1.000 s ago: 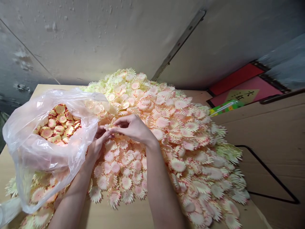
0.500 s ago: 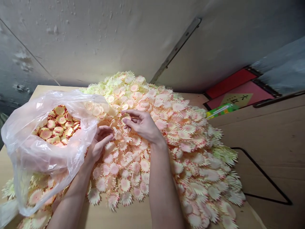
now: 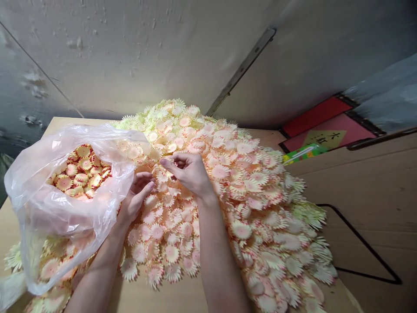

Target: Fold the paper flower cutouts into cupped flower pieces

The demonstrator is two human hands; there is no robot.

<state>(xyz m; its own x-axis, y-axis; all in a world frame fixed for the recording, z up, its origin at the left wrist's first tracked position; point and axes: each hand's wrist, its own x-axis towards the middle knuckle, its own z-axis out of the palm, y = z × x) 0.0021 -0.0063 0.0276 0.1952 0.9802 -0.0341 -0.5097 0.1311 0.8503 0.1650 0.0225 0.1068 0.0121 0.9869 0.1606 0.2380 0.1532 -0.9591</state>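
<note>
A broad heap of flower-shaped petal pieces [image 3: 182, 217], cream with pink centres and red-tipped edges, covers much of the table. My right hand [image 3: 187, 171] is over the heap's middle, thumb and fingers drawn together in a pinch; what lies between the fingertips is hidden. Lower and to the left, my left hand [image 3: 138, 195] is half curled with thumb and fingers apart, nothing visible in it. It rests beside a translucent plastic bag [image 3: 35, 191]. Inside the bag's open mouth sit many smaller, cupped flower pieces [image 3: 81, 171] with red edges.
More petal pieces [image 3: 52, 265] lie under the bag at lower left. A cardboard sheet [image 3: 358, 195] with a bent black rod [image 3: 361, 237] borders the right side. Red and pink boxes [image 3: 329, 132] and a green packet [image 3: 302, 152] stand behind it. A stained wall [image 3: 146, 56] closes the back.
My right hand has shifted slightly left, its fingers curling in; a flower piece seen at its fingertips before is now hidden. My left hand keeps nearly the same pose beside the bag.
</note>
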